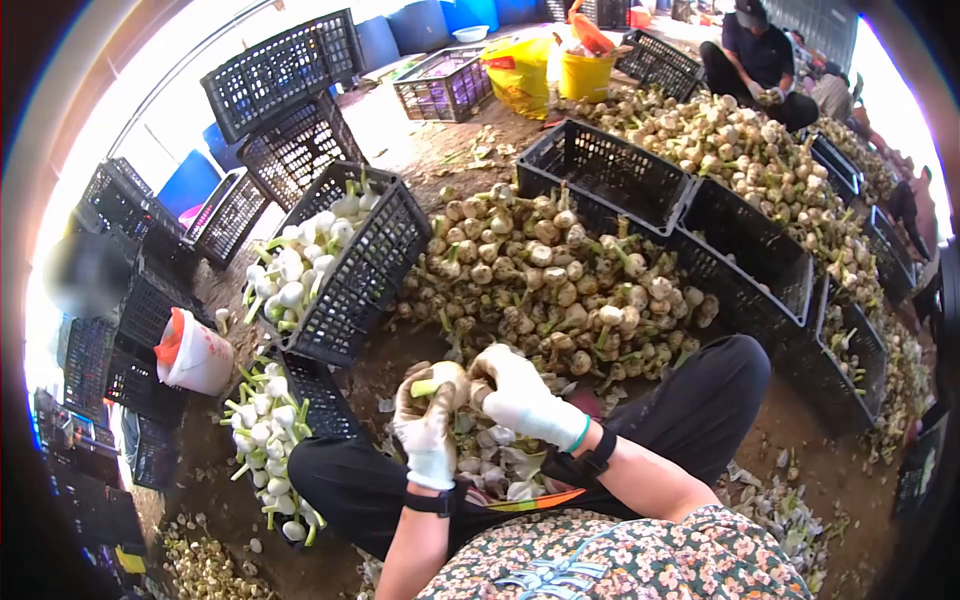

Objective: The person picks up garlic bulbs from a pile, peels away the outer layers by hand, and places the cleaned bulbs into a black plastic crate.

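A garlic bulb (452, 378) with a short pale green stem sits in my gloved left hand (425, 425), whose fingers wrap round it. My gloved right hand (525, 400) has its fingers curled against the right side of the same bulb; its fingertips are partly hidden. Beyond both hands spreads a large heap of unpeeled garlic bulbs (550, 270), brownish with dry roots. Garlic skins (505, 465) lie between my legs, under the hands. To the left, a tilted black crate (365, 275) holds clean white garlic bulbs (300, 260), and more white bulbs (268, 430) lie beside my knee.
Black crates (745, 275) line the right of the heap, with more garlic (720, 135) behind them. A white bucket (195, 355) stands at left near stacked crates (285, 75). Another person (755, 60) sits at the far right. Yellow bags (520, 75) stand at the back.
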A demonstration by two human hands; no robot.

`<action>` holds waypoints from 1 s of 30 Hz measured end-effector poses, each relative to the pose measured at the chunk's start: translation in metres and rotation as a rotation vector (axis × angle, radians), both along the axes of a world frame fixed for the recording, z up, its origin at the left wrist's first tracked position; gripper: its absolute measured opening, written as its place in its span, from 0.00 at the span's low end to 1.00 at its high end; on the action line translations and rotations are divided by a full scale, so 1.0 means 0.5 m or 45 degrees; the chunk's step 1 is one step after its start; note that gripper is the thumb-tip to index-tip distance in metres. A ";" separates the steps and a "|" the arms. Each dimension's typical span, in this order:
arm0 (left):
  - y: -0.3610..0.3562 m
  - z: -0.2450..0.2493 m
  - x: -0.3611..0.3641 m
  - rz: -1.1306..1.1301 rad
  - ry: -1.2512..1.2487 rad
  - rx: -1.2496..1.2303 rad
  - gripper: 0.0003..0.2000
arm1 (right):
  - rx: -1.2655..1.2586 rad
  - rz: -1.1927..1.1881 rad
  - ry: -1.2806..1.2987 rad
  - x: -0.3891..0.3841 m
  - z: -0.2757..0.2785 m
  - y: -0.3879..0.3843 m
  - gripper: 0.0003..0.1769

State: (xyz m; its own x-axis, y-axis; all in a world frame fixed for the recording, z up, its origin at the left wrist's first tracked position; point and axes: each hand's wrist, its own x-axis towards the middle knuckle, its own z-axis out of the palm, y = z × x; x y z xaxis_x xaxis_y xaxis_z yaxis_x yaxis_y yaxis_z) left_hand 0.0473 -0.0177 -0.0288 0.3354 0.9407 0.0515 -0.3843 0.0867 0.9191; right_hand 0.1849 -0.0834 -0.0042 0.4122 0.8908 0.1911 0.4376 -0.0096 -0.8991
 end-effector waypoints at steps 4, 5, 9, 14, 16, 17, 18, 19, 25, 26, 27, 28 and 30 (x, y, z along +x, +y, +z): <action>0.008 -0.015 0.004 -0.198 -0.349 -0.197 0.15 | -0.012 -0.248 -0.081 0.016 -0.030 0.014 0.07; 0.011 -0.016 0.005 -0.198 -0.346 -0.198 0.15 | -0.016 -0.302 -0.024 0.027 -0.049 0.017 0.08; 0.032 -0.026 0.010 -0.399 -0.467 -0.213 0.18 | -0.094 -0.500 -0.101 0.066 -0.108 0.022 0.09; 0.069 -0.020 0.027 -0.517 -0.893 -0.600 0.17 | -0.882 0.244 -0.338 0.119 -0.188 0.007 0.11; 0.075 -0.013 0.042 -0.482 -0.893 -0.698 0.17 | -0.881 0.101 -0.188 0.116 -0.232 -0.002 0.16; 0.092 -0.024 0.047 -0.385 -0.754 -0.750 0.16 | -0.754 -0.045 -0.163 0.134 -0.278 -0.006 0.18; 0.123 -0.052 0.049 -0.371 -0.683 -0.825 0.15 | -0.693 -0.350 -0.159 0.159 -0.273 0.002 0.20; 0.156 -0.078 0.049 -0.350 -0.607 -0.889 0.14 | -0.613 -0.678 -0.064 0.190 -0.266 -0.002 0.20; 0.358 0.132 0.109 -0.225 -0.992 -0.481 0.19 | -0.520 -1.546 -0.179 0.444 -0.319 -0.007 0.28; 0.370 0.145 0.111 -0.298 -0.937 -0.263 0.20 | -0.459 -1.436 -0.027 0.485 -0.348 -0.011 0.33; 0.374 0.133 0.112 -0.328 -0.922 -0.176 0.19 | -0.763 -1.200 0.029 0.528 -0.351 -0.018 0.33; 0.360 0.122 0.116 -0.321 -0.858 -0.203 0.18 | -0.797 -1.124 -0.074 0.564 -0.392 -0.021 0.29; 0.289 0.081 0.129 -0.260 -0.634 -0.269 0.19 | -0.797 -1.053 -0.049 0.548 -0.325 -0.016 0.22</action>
State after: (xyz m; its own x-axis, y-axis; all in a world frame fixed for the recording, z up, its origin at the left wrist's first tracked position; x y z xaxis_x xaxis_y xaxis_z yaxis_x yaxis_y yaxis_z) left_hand 0.1115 0.1269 0.0117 0.4948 0.8663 0.0680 -0.7223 0.3665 0.5865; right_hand 0.4588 -0.0916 -0.1666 0.9435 0.2767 -0.1825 0.1100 -0.7807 -0.6152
